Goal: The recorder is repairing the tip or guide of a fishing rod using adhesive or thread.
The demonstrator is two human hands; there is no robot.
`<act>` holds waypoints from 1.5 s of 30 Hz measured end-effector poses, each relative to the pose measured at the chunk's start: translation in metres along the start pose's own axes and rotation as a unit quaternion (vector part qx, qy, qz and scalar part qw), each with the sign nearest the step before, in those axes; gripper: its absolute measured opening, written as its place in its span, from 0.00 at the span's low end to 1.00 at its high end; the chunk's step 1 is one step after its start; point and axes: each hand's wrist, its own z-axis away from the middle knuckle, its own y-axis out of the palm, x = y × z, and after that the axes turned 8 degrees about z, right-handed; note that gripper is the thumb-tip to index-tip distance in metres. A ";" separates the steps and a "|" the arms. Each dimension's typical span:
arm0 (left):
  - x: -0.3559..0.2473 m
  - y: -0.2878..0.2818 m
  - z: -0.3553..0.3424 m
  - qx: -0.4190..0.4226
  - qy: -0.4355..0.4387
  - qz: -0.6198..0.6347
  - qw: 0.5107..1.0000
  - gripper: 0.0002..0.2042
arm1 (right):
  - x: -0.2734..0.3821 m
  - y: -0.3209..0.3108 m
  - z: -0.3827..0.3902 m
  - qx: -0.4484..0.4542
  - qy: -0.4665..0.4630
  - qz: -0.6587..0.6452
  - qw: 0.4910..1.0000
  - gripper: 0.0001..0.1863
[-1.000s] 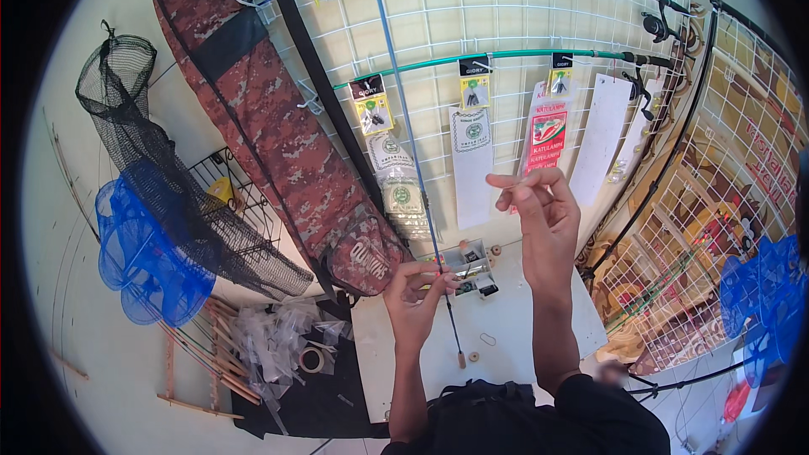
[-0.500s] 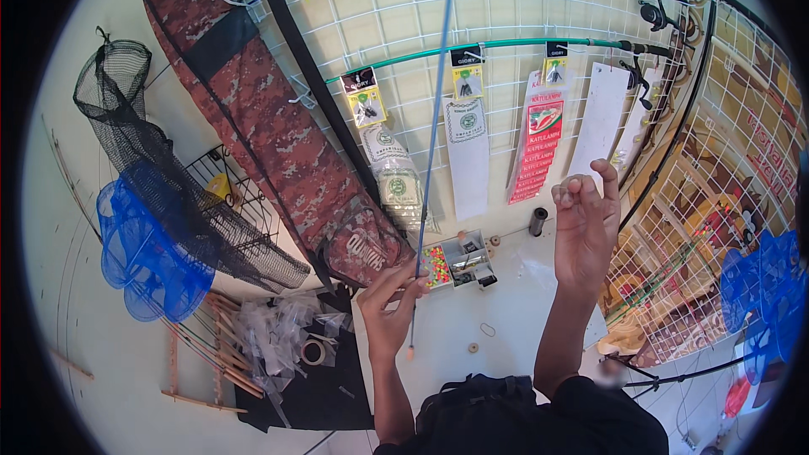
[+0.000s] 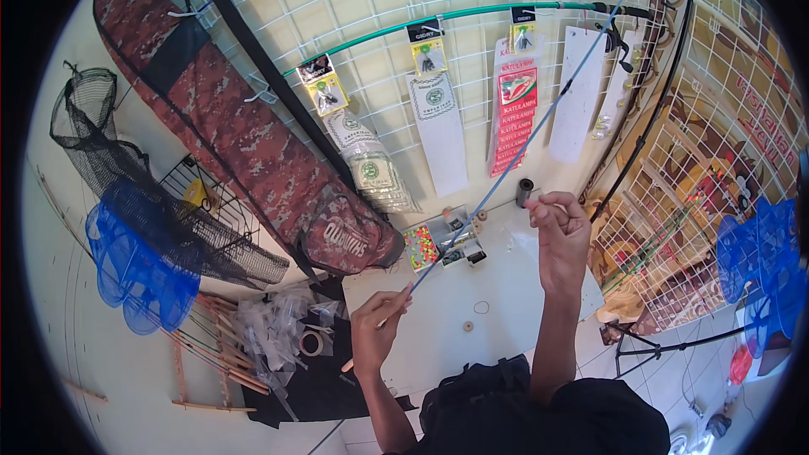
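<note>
A white bench (image 3: 506, 286) carries a compartmented tackle box (image 3: 442, 244); beyond it stands a black cylinder (image 3: 524, 192), nearer lie a small ring (image 3: 481, 307) and disc (image 3: 468, 326).

Fishing tackle shop. White wire grid wall (image 3: 371, 0) beyond the fingertips, hung with carded tackle packets (image 3: 434, 93) and rods (image 3: 472, 13). Camouflage rod bag (image 3: 244, 143) and landing nets (image 3: 126, 261) left of the fingers. Small tackle box (image 3: 430, 244) on white counter (image 3: 472, 312) under them.
</note>
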 end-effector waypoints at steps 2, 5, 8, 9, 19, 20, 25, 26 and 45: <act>0.008 0.007 0.007 0.013 -0.020 0.010 1.000 0.21 | -0.001 0.000 0.007 -0.015 0.003 0.009 1.000 0.09; 0.016 0.019 0.010 0.030 -0.018 0.019 0.999 0.21 | -0.005 -0.010 0.009 -0.028 0.036 0.073 0.996 0.07; 0.019 0.030 0.011 0.048 -0.027 0.021 0.998 0.20 | -0.007 -0.023 0.005 -0.045 0.034 0.088 0.995 0.07; 0.019 0.033 0.011 0.053 -0.026 0.025 0.998 0.20 | -0.005 -0.026 0.004 -0.044 0.026 0.074 0.996 0.08; 0.026 0.064 0.008 0.089 -0.063 0.019 0.994 0.17 | 0.018 -0.056 -0.020 -0.024 0.045 0.101 0.994 0.06; 0.025 0.067 0.007 0.091 -0.068 0.016 0.993 0.17 | 0.019 -0.058 -0.022 -0.025 0.044 0.101 0.994 0.06; 0.016 0.075 0.002 0.098 -0.112 0.048 0.988 0.17 | 0.020 -0.060 -0.025 -0.028 0.051 0.097 0.994 0.05; 0.006 0.073 -0.003 0.128 -0.102 -0.006 0.986 0.17 | 0.021 -0.060 -0.025 -0.041 0.053 0.110 0.992 0.04; -0.107 0.210 -0.087 0.003 -0.068 0.273 0.960 0.14 | 0.046 -0.108 -0.025 0.055 -0.007 0.271 0.961 0.08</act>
